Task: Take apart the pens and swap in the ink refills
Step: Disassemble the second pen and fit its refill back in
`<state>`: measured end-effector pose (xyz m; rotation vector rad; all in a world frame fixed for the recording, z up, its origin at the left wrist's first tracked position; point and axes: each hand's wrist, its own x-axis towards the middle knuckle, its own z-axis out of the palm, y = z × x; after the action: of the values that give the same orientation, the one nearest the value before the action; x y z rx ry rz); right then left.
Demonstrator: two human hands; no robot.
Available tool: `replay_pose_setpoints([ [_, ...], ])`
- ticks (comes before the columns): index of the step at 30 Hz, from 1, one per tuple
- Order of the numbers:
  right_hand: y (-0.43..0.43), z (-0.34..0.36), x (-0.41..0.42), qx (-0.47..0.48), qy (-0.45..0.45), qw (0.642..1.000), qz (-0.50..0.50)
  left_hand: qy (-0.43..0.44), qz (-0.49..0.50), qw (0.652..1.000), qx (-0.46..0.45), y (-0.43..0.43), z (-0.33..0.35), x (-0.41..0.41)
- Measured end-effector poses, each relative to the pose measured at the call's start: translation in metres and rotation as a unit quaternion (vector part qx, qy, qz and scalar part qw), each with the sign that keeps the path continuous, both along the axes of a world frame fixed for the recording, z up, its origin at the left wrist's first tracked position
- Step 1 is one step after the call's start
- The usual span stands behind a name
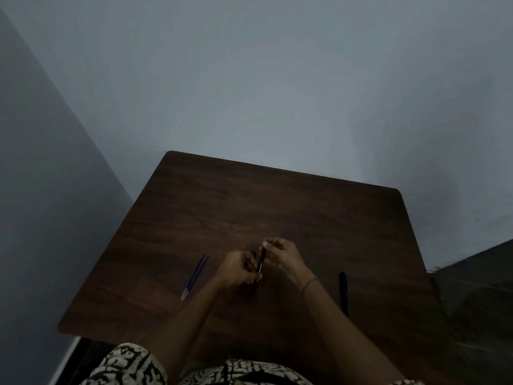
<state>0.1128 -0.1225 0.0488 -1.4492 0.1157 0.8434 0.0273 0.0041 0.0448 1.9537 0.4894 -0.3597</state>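
Head view: black pen (261,262), lower end obscured

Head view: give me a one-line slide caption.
At a table, the left hand and right hand hold a black pen; two blue refills lie left, a second pen right.

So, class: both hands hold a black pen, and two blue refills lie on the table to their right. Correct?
No. The head view shows the blue refills on the table to their left; the left hand and right hand do hold the black pen.
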Motion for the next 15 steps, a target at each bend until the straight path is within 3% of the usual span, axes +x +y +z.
replay_pose_setpoints([
  [7, 0.001, -0.003, -0.005, -0.001, 0.015, 0.998, 0.056, 0.003, -0.001, 1.000, -0.009, 0.002, 0.000, -0.003],
  [12, 0.005, -0.009, -0.004, -0.066, 0.003, 0.996, 0.059, 0.040, -0.002, 0.999, -0.017, 0.003, -0.001, -0.007],
  [15, 0.006, -0.012, -0.005, -0.041, 0.031, 0.994, 0.097, 0.061, -0.010, 0.998, -0.020, 0.004, -0.004, -0.011],
])
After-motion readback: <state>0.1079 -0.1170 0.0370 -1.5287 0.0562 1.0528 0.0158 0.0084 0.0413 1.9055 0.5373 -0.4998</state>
